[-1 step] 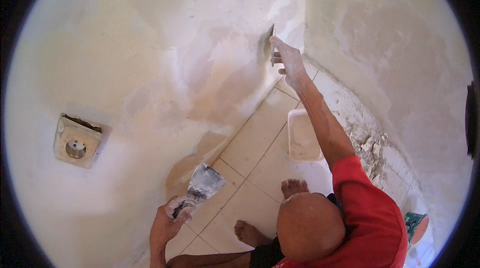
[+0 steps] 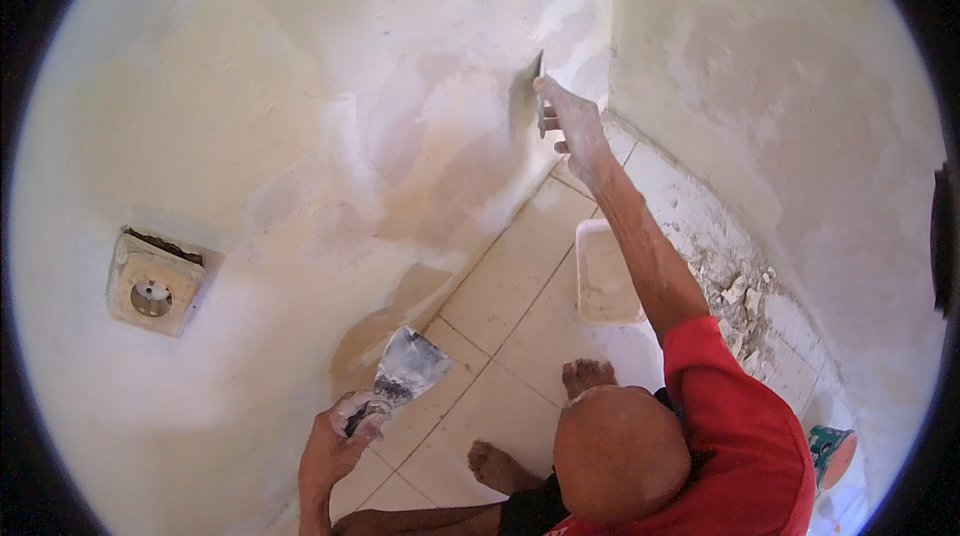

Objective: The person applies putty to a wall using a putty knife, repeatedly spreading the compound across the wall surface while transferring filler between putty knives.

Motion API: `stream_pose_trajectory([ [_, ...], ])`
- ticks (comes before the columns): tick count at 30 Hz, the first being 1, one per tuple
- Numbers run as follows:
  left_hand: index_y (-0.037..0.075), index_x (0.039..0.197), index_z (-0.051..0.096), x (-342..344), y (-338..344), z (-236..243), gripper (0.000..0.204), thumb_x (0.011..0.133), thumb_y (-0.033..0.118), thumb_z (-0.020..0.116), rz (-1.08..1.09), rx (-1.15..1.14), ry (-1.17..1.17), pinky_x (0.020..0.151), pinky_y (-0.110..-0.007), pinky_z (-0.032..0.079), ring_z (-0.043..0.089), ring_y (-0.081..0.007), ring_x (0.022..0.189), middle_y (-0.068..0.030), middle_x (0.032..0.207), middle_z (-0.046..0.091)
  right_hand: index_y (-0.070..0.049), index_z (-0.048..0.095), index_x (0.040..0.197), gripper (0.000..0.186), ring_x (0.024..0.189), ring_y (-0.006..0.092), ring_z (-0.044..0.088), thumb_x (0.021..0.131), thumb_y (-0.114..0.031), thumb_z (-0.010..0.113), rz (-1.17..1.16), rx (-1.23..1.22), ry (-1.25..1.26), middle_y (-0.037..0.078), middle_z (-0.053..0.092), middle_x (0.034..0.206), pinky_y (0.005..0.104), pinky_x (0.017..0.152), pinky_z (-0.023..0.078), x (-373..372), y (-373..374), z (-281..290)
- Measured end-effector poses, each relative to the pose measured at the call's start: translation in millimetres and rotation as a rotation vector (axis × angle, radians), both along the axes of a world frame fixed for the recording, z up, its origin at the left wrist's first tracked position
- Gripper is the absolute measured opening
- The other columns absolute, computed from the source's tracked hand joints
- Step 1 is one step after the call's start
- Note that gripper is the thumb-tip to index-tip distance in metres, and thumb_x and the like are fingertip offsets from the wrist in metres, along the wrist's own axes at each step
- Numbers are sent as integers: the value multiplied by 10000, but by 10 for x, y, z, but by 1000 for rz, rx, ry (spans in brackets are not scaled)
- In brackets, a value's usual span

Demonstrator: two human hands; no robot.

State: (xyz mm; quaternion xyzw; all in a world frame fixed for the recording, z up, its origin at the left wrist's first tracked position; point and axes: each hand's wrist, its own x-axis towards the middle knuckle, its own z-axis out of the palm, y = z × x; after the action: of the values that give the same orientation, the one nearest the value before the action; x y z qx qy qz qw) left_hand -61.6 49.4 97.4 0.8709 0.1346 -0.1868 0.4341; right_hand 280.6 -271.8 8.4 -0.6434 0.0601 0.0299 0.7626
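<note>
Flat blade [image 2: 542, 121]: nearly edge-on to the view, at the patched wall [image 2: 430, 166], just left of the room's corner; a dark shadow lies beside it, and whether its whole edge touches is hard to tell.
Right hand [image 2: 578, 126]: pinches the flat blade, thumb on the near side, arm stretched out.
Left hand [image 2: 338, 436]: closed around the handle of a putty knife [image 2: 410, 368], whose wide, white-smeared blade points up and to the right, away from the body.
Step in hand: by the look of it, smoothing filler beside the corner, while the putty knife waits (loaded or merely dirty, I cannot tell).
Next move: seems to call for light, even pressure and a steady blade angle, with care not to gouge the corner.
Tray [image 2: 608, 276]: pale and shallow, on the tiled floor [image 2: 500, 326] under the right forearm.
Rubble [image 2: 745, 301]: broken pieces along the foot of the right-hand wall [image 2: 780, 96].
Socket [image 2: 155, 286]: on the patched wall, far left, tilted, with a dark gap above it.
Green tub [image 2: 826, 451]: at the lower right.
</note>
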Motion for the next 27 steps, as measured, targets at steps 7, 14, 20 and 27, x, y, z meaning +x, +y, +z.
stream_pose_trajectory([
  [7, -31, 1092, 628, 51, 86, -84, 202, 896, 21, 627, -73, 12, 32, 708, -264, 503, 604, -124, 741, -62, 915, 655, -109, 595, 1345, 526, 830, 152, 586, 908, -399, 645, 314, -388, -251, 86, 608, 1044, 331, 808, 482, -734, 169, -115],
  [14, -33, 1155, 611, -40, 152, -161, 267, 890, 1, 624, 86, -95, 27, 700, -251, 497, 597, -123, 744, -65, 948, 645, -23, 653, 1229, 476, 895, 195, 561, 934, -388, 575, 226, -322, 79, 77, 654, 965, 364, 793, 472, -973, -1203, -432],
  [20, -48, 1170, 595, -2, 151, -246, 271, 907, 13, 620, 66, -83, 43, 695, -254, 505, 608, -129, 750, -77, 979, 644, 10, 699, 1031, 338, 615, 128, 544, 874, -278, 618, 227, -610, 178, 6, 618, 705, 311, 541, 420, -1326, -1428, -1021],
  [27, -57, 1195, 582, -7, 148, -183, 297, 911, 22, 620, 55, -98, 62, 706, -269, 519, 610, -134, 754, -89, 999, 642, 37, 653, 906, 353, 673, 292, 651, 774, -289, 624, 452, -1190, 188, 187, 660, 731, 444, 661, 518, -1228, -948, -1682],
])
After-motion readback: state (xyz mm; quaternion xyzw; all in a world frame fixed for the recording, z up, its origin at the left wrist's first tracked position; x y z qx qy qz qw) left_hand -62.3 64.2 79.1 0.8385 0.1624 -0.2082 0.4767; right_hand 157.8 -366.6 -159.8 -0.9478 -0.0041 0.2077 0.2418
